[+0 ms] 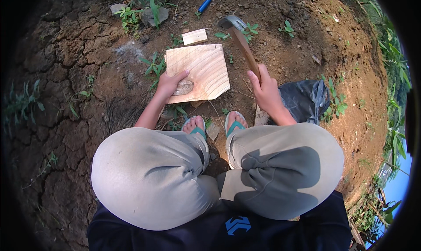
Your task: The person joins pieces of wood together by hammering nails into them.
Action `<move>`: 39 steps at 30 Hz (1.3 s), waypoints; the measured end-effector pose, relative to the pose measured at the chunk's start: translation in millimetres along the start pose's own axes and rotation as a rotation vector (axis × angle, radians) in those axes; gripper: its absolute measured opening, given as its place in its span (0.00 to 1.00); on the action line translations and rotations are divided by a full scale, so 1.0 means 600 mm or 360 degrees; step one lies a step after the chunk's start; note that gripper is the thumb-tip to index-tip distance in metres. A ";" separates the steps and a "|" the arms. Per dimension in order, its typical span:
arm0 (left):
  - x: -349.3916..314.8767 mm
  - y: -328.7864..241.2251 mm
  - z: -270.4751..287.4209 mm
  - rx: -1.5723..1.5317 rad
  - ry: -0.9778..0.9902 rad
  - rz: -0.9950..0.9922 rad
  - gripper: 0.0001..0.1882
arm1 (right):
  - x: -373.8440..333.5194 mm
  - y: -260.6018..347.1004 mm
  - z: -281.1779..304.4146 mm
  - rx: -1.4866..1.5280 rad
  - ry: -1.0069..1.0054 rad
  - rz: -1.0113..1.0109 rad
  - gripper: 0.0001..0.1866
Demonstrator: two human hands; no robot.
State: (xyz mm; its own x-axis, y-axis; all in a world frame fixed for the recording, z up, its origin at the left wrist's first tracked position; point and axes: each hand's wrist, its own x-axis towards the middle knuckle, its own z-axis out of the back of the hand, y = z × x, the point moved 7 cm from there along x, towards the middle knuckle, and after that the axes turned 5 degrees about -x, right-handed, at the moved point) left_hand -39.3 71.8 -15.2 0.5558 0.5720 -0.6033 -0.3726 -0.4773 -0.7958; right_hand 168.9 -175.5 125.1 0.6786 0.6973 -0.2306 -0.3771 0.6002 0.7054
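My left hand (169, 85) grips the left edge of a pale wooden board (201, 67), thumb on top and the other fingers hidden underneath. The board has curved grain and a dark knot (183, 88) close to my thumb. To the right, my right hand (266, 89) is closed around the wooden handle of a claw hammer (245, 49). The hammer's metal head points away from me, right of the board's far corner and apart from it. Just beyond the board lies a small wood block (194, 37) on the soil.
A blue-handled tool (204, 5) lies at the far side. Grey stones (154, 17) and weeds sit at the far left. A black plastic bag (305, 101) rests beside my right forearm. Cracked, sloping soil (66, 75) surrounds my sandalled feet (194, 124).
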 end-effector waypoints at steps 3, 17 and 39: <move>-0.001 -0.002 -0.012 -0.0059 0.0071 0.0041 0.28 | 0.011 -0.063 -0.031 -0.0177 0.0090 -0.0082 0.17; -0.010 -0.030 0.007 0.0427 0.0013 -0.0335 0.29 | 0.062 -0.059 -0.020 -0.0345 0.0118 -0.0133 0.17; -0.073 0.033 -0.015 -0.0064 -0.0086 -0.0083 0.25 | -0.040 -0.136 -0.116 0.0909 0.0127 -0.0438 0.25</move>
State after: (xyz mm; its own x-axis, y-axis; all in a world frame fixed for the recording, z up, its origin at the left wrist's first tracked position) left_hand -64.3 31.2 -3.9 0.5325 0.6313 -0.5638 -0.3136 -0.4716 -0.8242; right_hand 139.7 -213.9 26.7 0.6454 0.5876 -0.4880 0.2149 0.4734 0.8542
